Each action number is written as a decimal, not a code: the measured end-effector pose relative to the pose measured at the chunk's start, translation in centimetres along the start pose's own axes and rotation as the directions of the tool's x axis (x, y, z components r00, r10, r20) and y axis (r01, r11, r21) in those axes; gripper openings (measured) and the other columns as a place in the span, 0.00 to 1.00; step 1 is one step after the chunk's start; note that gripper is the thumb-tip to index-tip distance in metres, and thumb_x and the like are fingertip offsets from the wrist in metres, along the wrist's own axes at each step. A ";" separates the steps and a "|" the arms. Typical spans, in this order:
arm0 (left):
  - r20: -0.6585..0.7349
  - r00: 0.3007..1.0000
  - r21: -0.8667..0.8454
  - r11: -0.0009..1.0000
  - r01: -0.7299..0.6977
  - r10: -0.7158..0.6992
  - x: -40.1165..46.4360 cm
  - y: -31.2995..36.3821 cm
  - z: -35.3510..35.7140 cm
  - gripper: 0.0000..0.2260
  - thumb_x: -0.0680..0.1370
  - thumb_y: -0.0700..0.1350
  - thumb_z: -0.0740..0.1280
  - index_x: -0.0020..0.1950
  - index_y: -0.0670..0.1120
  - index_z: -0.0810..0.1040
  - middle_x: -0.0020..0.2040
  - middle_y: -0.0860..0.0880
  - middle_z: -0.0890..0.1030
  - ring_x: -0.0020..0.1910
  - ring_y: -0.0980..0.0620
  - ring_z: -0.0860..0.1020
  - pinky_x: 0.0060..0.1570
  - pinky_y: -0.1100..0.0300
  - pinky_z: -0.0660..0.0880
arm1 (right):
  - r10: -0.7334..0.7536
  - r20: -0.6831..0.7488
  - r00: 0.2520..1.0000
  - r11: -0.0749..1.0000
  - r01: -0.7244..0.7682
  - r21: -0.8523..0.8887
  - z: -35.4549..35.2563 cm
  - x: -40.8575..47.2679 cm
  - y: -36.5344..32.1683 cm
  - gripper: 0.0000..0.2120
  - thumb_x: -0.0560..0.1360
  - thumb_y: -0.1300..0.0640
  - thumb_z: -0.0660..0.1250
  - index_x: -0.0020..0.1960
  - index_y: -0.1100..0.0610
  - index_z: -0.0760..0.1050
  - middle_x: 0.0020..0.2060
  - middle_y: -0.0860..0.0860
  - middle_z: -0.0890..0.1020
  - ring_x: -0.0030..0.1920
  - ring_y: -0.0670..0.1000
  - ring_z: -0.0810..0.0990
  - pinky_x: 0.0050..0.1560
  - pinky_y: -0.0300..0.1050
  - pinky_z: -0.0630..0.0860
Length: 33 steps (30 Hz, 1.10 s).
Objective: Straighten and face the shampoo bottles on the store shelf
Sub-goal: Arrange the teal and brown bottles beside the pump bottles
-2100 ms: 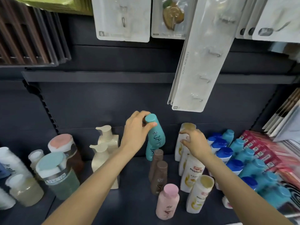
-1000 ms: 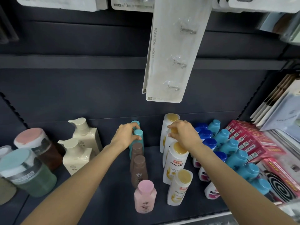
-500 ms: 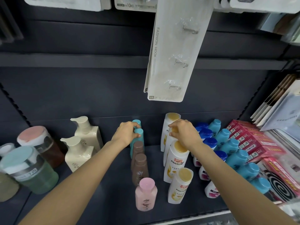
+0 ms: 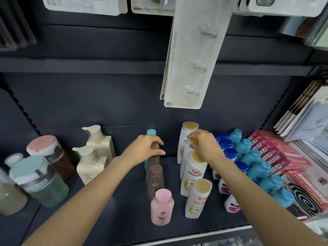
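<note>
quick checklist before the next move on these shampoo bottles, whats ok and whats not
1. Left hand on a brown bottle cap: ok, though the grip is blurred.
2. Right hand on a gold-capped white bottle: ok.
3. Front white bottle label facing out: ok.
4. Pink bottle upright at the front: ok.
5. Teal bottle facing: cannot tell, mostly hidden.
6. Bare shelf beside the row: ok.

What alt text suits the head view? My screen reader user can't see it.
A person's left hand reaches over a brown bottle while the right hand grips a gold-capped white shampoo bottle on a dark store shelf. Pump bottles stand left, blue-capped bottles right.
</note>
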<state>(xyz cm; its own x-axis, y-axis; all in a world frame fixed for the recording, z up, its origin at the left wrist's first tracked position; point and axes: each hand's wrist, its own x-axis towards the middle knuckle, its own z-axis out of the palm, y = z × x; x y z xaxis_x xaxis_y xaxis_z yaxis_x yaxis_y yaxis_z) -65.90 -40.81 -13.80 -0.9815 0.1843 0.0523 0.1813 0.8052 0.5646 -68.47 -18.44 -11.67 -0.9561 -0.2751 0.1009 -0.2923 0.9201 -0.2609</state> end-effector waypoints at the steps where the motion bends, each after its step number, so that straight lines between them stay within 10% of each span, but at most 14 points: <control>1: 0.055 0.998 0.043 0.999 0.020 -0.023 -0.1 0.0 0.0 0.18 0.69 0.56 0.74 0.56 0.53 0.80 0.50 0.52 0.80 0.46 0.55 0.77 0.53 0.54 0.76 | 0.000 0.004 1.000 1.000 0.000 -0.002 0.0 0.0 -0.1 0.18 0.77 0.59 0.66 0.66 0.55 0.74 0.66 0.53 0.74 0.64 0.54 0.72 0.62 0.45 0.71; 11: 0.088 0.990 0.165 0.981 0.099 -0.115 -0.8 0.2 0.3 0.13 0.72 0.50 0.72 0.56 0.51 0.80 0.54 0.46 0.78 0.52 0.47 0.76 0.55 0.51 0.75 | 0.029 0.029 0.999 0.999 -0.030 0.015 -0.4 -0.1 -0.6 0.16 0.77 0.57 0.67 0.64 0.54 0.76 0.63 0.54 0.75 0.59 0.54 0.77 0.57 0.45 0.75; 24: -0.472 0.879 -0.261 0.963 -0.060 -0.073 -7.5 1.8 -7.8 0.10 0.73 0.43 0.72 0.55 0.49 0.82 0.51 0.50 0.82 0.50 0.53 0.80 0.55 0.61 0.74 | -0.027 0.003 1.000 0.864 0.022 0.503 -0.2 -2.2 -6.6 0.14 0.79 0.55 0.63 0.60 0.61 0.78 0.57 0.55 0.81 0.58 0.53 0.78 0.55 0.40 0.71; 29: -0.522 0.820 -0.631 0.752 -0.187 -0.234 -10.6 0.6 -9.7 0.09 0.74 0.38 0.69 0.51 0.51 0.82 0.49 0.50 0.82 0.50 0.54 0.80 0.48 0.61 0.80 | 0.314 0.296 0.902 0.414 -0.410 0.813 0.1 -3.5 -8.1 0.23 0.79 0.45 0.59 0.58 0.65 0.75 0.52 0.66 0.81 0.50 0.62 0.81 0.49 0.51 0.78; 33: -0.528 0.811 -0.703 0.666 -0.251 -0.252 -12.4 0.2 -10.2 0.10 0.75 0.36 0.68 0.53 0.47 0.81 0.50 0.48 0.82 0.48 0.57 0.80 0.43 0.68 0.78 | 0.134 0.578 0.805 -0.153 -0.559 0.815 -1.1 -4.5 -10.1 0.24 0.76 0.40 0.61 0.55 0.62 0.73 0.49 0.65 0.81 0.38 0.56 0.85 0.34 0.42 0.81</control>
<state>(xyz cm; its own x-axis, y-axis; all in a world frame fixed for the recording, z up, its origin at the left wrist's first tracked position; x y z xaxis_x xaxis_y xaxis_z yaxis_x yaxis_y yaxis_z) -54.34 -48.72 -5.97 -0.8744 -0.3508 0.3351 0.3233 0.0936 0.9416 -61.25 -26.18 -8.49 -0.8209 -0.2597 -0.5085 0.5624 -0.2140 -0.7987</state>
